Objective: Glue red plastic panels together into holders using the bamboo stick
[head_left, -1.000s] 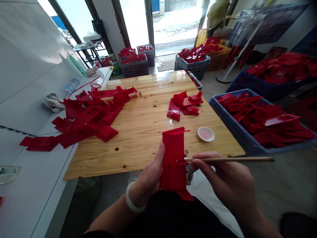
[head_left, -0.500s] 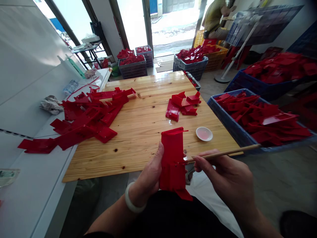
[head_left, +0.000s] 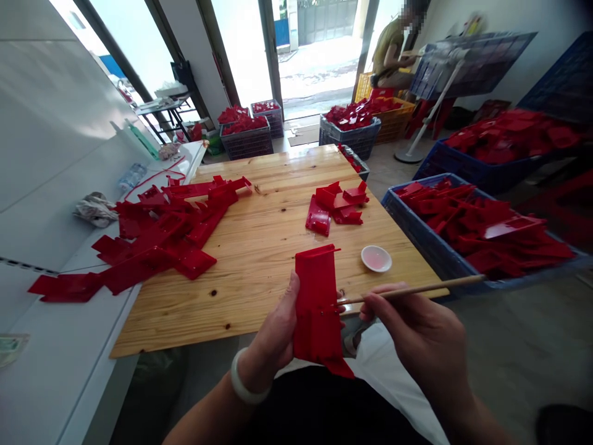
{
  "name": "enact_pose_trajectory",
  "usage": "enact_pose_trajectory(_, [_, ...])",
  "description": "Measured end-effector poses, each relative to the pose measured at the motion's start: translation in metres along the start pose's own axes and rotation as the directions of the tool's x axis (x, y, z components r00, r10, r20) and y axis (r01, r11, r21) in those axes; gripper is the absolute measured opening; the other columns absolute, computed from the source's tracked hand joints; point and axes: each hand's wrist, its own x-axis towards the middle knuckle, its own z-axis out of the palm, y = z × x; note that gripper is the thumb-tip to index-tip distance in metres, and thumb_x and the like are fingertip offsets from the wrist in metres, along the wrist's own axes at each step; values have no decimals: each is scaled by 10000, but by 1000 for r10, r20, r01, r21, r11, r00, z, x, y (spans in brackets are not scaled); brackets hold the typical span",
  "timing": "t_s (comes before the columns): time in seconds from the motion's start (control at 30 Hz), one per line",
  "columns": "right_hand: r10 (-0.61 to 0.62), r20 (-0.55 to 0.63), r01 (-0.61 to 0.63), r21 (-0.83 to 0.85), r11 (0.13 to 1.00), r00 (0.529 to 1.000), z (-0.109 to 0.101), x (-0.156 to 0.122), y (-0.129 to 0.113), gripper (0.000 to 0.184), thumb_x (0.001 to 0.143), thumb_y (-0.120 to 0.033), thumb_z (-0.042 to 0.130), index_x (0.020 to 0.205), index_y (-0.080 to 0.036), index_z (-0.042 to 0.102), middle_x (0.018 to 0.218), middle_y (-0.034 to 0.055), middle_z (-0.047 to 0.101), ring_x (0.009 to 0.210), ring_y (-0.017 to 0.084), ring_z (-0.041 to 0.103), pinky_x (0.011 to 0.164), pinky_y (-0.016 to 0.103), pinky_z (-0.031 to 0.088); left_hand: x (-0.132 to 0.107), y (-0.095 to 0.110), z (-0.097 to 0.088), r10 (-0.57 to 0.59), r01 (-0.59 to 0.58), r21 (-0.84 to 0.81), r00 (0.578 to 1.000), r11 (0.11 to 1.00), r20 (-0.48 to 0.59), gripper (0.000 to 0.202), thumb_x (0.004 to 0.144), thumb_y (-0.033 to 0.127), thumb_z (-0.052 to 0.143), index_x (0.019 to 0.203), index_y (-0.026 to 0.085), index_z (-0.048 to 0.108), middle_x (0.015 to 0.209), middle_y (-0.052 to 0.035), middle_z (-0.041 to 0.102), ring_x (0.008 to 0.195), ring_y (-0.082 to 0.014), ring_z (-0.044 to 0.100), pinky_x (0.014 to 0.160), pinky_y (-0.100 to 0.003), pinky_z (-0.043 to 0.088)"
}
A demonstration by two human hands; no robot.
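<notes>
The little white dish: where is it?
In the head view, the white dish sits on the wooden tabletop, toward its right edge, near the blue crate.

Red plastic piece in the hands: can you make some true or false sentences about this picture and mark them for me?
1. The left hand holds the red plastic piece. True.
2. The right hand holds a metal spoon. False: it holds a thin wooden stick.
3. A small white dish sits on the wooden table. True.
4. The left wrist wears a watch. False: it wears a pale bangle.
5. A blue crate beside the table holds red pieces. True.
</notes>
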Motion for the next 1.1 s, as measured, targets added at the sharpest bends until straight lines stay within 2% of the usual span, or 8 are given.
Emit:
enact_pose_trajectory(0.2, [-12,30,10,71,997,999,3,3,4,134,1003,-302,809,887,-236,820,691,-19,801,550,149,766,572,192,635,6,2,6,13,-13,-11,999,1000,34,878,1168,606,148,1312,18,784,1291,-261,812,1158,-317,812,1060,-409,631])
enact_pose_trajectory(0.37, [17,-3,-16,66,998,1000,1,2,5,113,999,-311,816,905,-248,824,695,-22,799,563,151,766,606,201,645,8,-4,7,23,-21,-55,999,998,30,779,1179,576,234,1334,45,782,1325,-245,806,1102,-292,825,1031,-390,640])
enact_pose_trajectory(0.5, [32,2,-32,53,998,999,-6,2,11,160,991,-370,817,882,-253,825,654,-29,781,529,157,754,564,195,631,12,3,-1,18,-18,-30,1000,999,10,754,1154,634,358,1323,30,776,1201,-250,837,994,-286,843,930,-352,665])
enact_pose_trajectory(0.6, [60,-74,-56,54,997,996,-15,3,24,182,998,-423,804,910,-266,833,675,-26,791,555,171,769,559,192,631,34,31,-14,133,-128,67,987,990,-88,671,1146,606,446,1262,29,768,1067,-243,847,862,-280,842,803,-351,680])
enact_pose_trajectory(0.7, [117,-149,-112,41,993,982,-22,4,36,237,988,-488,798,915,-267,838,693,-6,793,604,198,780,592,213,642,78,77,-18,441,-398,225,877,890,-193,327,1161,346,515,1199,108,736,949,-115,835,724,-181,790,729,-275,650])
enact_pose_trajectory(0.77, [139,-191,-134,40,990,972,-23,4,40,269,983,-525,792,909,-270,835,695,-3,786,630,203,781,625,217,642,114,108,-11,547,-486,298,819,822,-175,199,1148,227,535,1164,137,712,925,-51,806,678,-124,736,700,-228,615])
enact_pose_trajectory(0.97, [109,-249,-117,-21,993,963,-24,4,62,261,981,-519,805,963,-259,832,728,17,802,654,240,806,603,254,662,202,161,23,576,-405,603,809,687,-113,258,1073,381,731,1174,144,729,1069,-54,761,853,-169,737,773,-341,655])
enact_pose_trajectory(1.1, [74,-288,-114,-123,986,955,-40,15,86,310,987,-538,796,1022,-231,819,800,68,837,710,275,837,637,311,685,201,170,9,658,-300,821,743,486,-118,285,1048,362,761,1242,155,733,1239,-91,758,1075,-235,751,951,-447,653])
